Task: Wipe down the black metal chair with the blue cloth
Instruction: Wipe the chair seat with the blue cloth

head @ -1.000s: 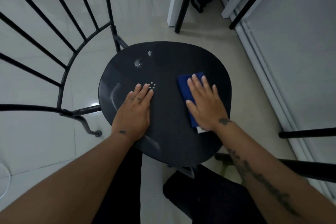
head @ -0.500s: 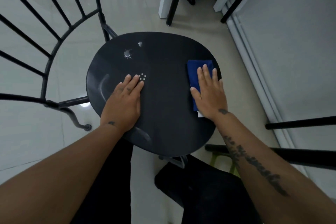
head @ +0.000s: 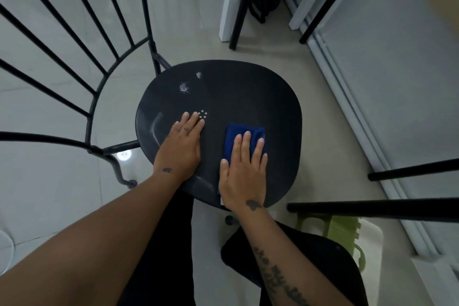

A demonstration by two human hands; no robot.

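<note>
Your right hand [head: 242, 171] presses flat on the blue cloth [head: 244, 140] on the chair seat [head: 248, 97]; your left hand [head: 181, 146] lies flat, empty, just beside it.

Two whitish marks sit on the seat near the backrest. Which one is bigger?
The larger whitish mark is the one closer to the left hand. The smaller mark lies beyond it, nearer the seat's far edge.

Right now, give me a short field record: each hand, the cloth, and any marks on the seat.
left hand: flat on seat, empty
right hand: flat, pressing blue cloth onto seat
blue cloth: folded, right half of seat, near front edge
chair seat: black, rounded
white marks: two smudges, rear left of seat, not under the cloth
backrest bars: left of seat
</note>
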